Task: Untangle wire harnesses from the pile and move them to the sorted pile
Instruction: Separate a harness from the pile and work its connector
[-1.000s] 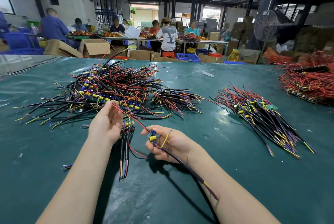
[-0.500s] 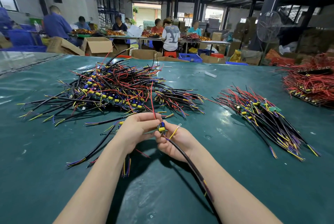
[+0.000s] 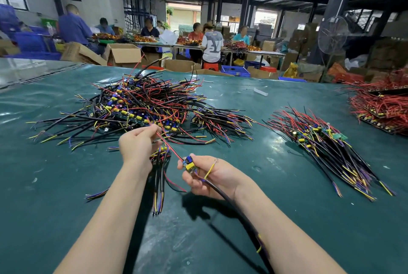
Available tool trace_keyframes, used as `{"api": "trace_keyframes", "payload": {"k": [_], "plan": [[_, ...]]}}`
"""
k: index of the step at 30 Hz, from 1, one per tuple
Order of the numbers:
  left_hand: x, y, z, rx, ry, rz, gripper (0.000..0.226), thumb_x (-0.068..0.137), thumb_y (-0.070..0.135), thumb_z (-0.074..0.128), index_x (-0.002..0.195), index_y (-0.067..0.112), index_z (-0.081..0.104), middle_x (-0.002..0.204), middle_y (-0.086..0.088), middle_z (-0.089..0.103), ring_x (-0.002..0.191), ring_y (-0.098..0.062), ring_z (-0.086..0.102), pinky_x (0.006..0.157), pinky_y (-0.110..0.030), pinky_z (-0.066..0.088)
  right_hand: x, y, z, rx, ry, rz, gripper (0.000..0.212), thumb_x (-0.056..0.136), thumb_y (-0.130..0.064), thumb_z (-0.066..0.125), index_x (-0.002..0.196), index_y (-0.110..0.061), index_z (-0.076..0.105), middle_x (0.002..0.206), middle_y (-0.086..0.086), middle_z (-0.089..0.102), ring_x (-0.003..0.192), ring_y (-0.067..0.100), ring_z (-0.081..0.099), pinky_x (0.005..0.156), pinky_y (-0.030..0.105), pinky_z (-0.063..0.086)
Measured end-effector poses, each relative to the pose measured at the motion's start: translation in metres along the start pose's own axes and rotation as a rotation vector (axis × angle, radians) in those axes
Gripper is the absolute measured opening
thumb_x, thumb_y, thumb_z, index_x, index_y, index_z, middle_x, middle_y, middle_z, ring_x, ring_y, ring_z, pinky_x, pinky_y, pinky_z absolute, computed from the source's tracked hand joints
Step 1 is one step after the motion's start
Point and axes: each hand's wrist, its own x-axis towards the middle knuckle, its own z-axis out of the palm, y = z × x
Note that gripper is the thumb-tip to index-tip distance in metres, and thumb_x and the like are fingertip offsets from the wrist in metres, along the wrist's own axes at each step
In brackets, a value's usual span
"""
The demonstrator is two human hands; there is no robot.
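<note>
On the counter [image 3: 309, 229], the tangled pile [image 3: 141, 108] is seen ahead-left and the sorted pile [image 3: 326, 150] to the right, nearer the right hand [image 3: 212, 176]. The harness board [image 3: 188, 163] is pinched in that grip. Its red wire [image 3: 169, 146], stretched up-left, is pinched by the left hand [image 3: 136, 143].

tangled pile [image 3: 141, 108] ahead, sorted pile [image 3: 326, 147] right

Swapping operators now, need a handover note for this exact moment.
Left hand: pinches the red wire running to the harness; a bundle hangs beneath it.
Right hand: grips that harness at its small board.
Tangled pile is ahead-left, sorted pile is to the right.
Done: many harnesses sorted.
Left: free this harness, lay it on the sorted pile, then work through the tangled pile.
</note>
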Motion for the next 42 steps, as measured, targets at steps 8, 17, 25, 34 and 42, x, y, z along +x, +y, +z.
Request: {"api": "trace_keyframes", "payload": {"k": [8,17,25,34,42], "plan": [[0.006,0.007,-0.005,-0.519,0.146,-0.397,0.026,0.093,0.015,0.053,0.067,0.012,0.056,0.045,0.006,0.061,0.062,-0.007,0.057,0.039,-0.011,0.043,0.002,0.002,0.003,-0.052,-0.063,0.038,0.030,0.097,-0.030,0.030,0.088,-0.016,0.055,0.058,-0.007,0.060,0.045,0.002,0.048,0.042,0.011,0.037],[-0.007,0.009,0.005,-0.055,-0.526,-0.331,0.022,0.092,0.031,0.052,0.098,0.012,0.060,0.095,-0.001,0.062,0.094,-0.018,0.056,0.085,-0.032,0.046,0.005,-0.008,-0.011,0.340,0.273,-0.141,0.033,0.097,-0.031,0.034,0.084,-0.011,0.056,0.046,-0.003,0.055,0.033,0.001,0.044,0.034,0.010,0.035],[-0.032,-0.007,0.023,0.257,-0.518,0.007,0.018,0.086,0.002,0.059,0.074,0.015,0.061,0.070,0.001,0.062,0.066,-0.010,0.057,0.063,-0.021,0.050,0.000,-0.012,-0.013,0.403,0.430,-0.081,0.033,0.096,-0.039,0.038,0.075,-0.013,0.042,0.048,0.007,0.059,0.030,0.006,0.047,0.029,0.012,0.036],[-0.026,-0.012,0.023,0.066,-0.362,0.052,0.018,0.091,0.001,0.052,0.075,0.009,0.049,0.073,-0.007,0.059,0.062,-0.013,0.063,0.062,-0.022,0.057,0.001,-0.011,-0.004,-0.082,0.515,-0.424,0.020,0.088,0.003,0.053,0.071,-0.008,0.052,0.049,-0.001,0.061,0.040,0.006,0.056,0.041,0.019,0.050],[-0.025,-0.006,0.020,-0.187,-0.377,-0.196,0.017,0.094,0.008,0.050,0.077,0.005,0.054,0.062,-0.004,0.067,0.052,-0.009,0.066,0.052,-0.019,0.055,0.003,-0.009,-0.001,-0.285,0.619,-0.487,0.025,0.082,0.011,0.058,0.070,-0.010,0.050,0.057,0.007,0.055,0.038,0.005,0.049,0.037,0.017,0.043]]}}
